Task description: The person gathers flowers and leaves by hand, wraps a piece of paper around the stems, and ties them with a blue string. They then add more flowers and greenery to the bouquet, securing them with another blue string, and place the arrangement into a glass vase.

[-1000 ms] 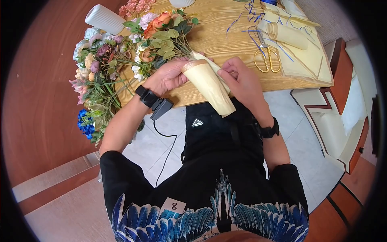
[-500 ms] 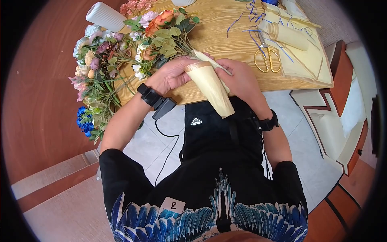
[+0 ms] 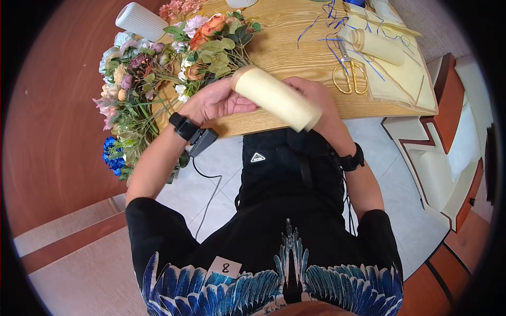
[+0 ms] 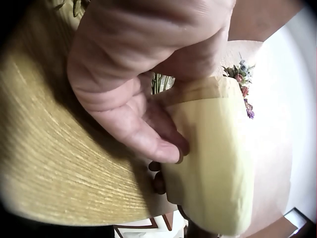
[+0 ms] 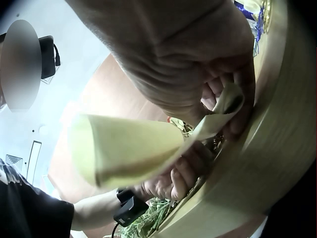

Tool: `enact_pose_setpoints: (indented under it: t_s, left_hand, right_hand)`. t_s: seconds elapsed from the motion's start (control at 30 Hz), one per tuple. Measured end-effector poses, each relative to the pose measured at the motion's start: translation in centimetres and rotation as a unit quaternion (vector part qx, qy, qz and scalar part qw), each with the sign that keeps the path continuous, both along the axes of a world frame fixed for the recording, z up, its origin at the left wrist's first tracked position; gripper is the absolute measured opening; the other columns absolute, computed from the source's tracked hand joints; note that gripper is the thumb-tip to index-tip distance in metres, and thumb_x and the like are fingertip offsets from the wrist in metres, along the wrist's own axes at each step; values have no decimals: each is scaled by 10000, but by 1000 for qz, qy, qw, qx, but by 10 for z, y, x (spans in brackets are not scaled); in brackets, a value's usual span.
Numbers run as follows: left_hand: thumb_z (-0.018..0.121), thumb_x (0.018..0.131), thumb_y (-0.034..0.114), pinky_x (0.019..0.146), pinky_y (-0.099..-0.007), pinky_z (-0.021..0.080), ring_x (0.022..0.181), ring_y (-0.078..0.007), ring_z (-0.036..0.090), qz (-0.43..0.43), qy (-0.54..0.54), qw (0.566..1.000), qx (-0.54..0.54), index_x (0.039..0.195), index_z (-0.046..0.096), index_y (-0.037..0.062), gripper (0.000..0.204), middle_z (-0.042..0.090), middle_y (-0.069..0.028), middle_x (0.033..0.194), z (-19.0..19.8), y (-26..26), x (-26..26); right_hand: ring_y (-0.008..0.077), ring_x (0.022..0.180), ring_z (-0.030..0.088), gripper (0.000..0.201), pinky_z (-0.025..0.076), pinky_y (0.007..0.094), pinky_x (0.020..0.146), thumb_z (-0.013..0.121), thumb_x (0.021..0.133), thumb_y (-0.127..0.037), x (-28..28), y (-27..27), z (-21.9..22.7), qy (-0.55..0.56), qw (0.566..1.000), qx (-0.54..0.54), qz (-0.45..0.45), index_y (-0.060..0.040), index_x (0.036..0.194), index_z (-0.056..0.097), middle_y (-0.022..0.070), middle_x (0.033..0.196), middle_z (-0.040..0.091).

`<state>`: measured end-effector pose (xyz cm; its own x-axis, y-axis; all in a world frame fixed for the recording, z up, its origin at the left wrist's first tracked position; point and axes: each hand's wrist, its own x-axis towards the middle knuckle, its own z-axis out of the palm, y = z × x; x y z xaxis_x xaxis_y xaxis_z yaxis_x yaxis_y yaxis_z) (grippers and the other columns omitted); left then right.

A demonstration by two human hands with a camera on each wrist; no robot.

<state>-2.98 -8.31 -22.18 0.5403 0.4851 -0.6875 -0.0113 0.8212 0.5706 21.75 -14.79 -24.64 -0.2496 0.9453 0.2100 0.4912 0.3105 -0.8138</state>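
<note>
Cream wrapping paper (image 3: pixel 276 98) with a tan strip along one edge is curved into a loose tube between the two hands, over the table's front edge. My left hand (image 3: pixel 225 100) grips it near the strip; in the left wrist view a thumb and fingertip press the paper (image 4: pixel 213 148). On the other side, my right hand (image 3: pixel 316 97) holds a curled edge of the sheet, seen best in the right wrist view, where the fingers wrap round that edge (image 5: pixel 230 104). Stems of a bouquet with orange roses (image 3: pixel 213 25) run toward the paper's upper end, which hides their lower part.
More artificial flowers (image 3: pixel 126 79) lie along the table's left side, by a white ribbed vase (image 3: pixel 141 22). Gold-handled scissors (image 3: pixel 349 76), blue ribbon pieces (image 3: pixel 331 47) and a cream paper stack (image 3: pixel 406 87) with a roll (image 3: pixel 377 46) on it lie at right.
The paper's lower end has swung up and to the right, opening into a wider tube. The right hand has moved in and gripped its edge; the left hand has shifted slightly left.
</note>
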Motion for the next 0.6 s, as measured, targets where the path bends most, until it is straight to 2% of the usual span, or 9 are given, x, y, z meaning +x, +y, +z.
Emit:
enact_pose_setpoints:
  t_s: [0.03,0.23,0.3,0.37,0.4,0.47,0.5,0.57,0.6]
  left_hand:
    - [428,1043,291,918,-358,573,999,-257,690,3,-34,999,8,1241,530,-51,409,657,-190,1156,0,-2,0]
    - [343,1058,330,965,-384,547,1109,-312,633,67,-168,983,23,1222,498,-108,493,610,-220,1177,2,-21,13]
    - [332,1057,340,962,-394,547,1114,-323,628,141,-172,975,27,1218,505,-99,499,610,-220,1174,10,-33,24]
    - [389,1050,280,959,-374,553,1090,-308,641,154,-198,968,25,1209,512,-93,423,606,-210,1190,12,-45,30]
    - [429,1038,223,955,-357,555,1080,-286,648,173,-159,969,74,1202,515,-90,364,608,-201,1198,0,-49,31]
    - [528,986,50,930,-310,569,1042,-214,668,226,-134,956,132,1167,541,-68,216,628,-167,1187,-16,-58,36]
    - [528,986,50,930,-310,569,1042,-214,668,229,-134,955,132,1167,541,-68,216,628,-167,1187,-21,-60,38]
    - [547,974,31,909,-302,578,1033,-193,672,253,-63,950,169,1160,563,-44,201,649,-148,1150,-26,-61,44]
    - [561,968,30,899,-291,580,1018,-190,677,249,-61,954,156,1156,578,-27,198,656,-137,1134,-25,-61,45]
  right_hand:
    - [387,739,628,243,482,437,635,667,811,-200,1,0,-3,30,997,61,33,-32,986,656,185,797,660]
    - [374,829,649,299,510,380,694,691,821,-182,1,0,-2,48,998,44,24,-19,1070,651,173,916,690]
    - [377,827,647,300,510,381,696,688,822,-178,3,-2,-7,63,997,32,30,-19,1075,654,173,923,690]
    - [381,842,654,301,515,384,709,688,826,-158,10,-3,-21,0,982,189,18,-13,1087,656,161,950,703]
    - [381,842,654,301,515,384,709,688,826,-158,8,-1,-16,1,982,189,20,-13,1087,656,161,950,703]
    - [372,787,661,249,516,385,667,711,805,-181,3,2,-4,30,990,129,38,-20,991,671,183,846,688]
    - [372,787,661,249,516,385,667,711,805,-181,0,1,-2,30,990,129,41,-20,991,671,183,846,688]
    - [339,753,679,240,523,372,670,725,807,-188,-5,0,2,113,987,-118,-11,-15,967,678,183,848,691]
    - [309,710,683,248,524,356,671,728,809,-183,-6,0,4,99,990,-98,-23,-1,969,677,186,842,694]
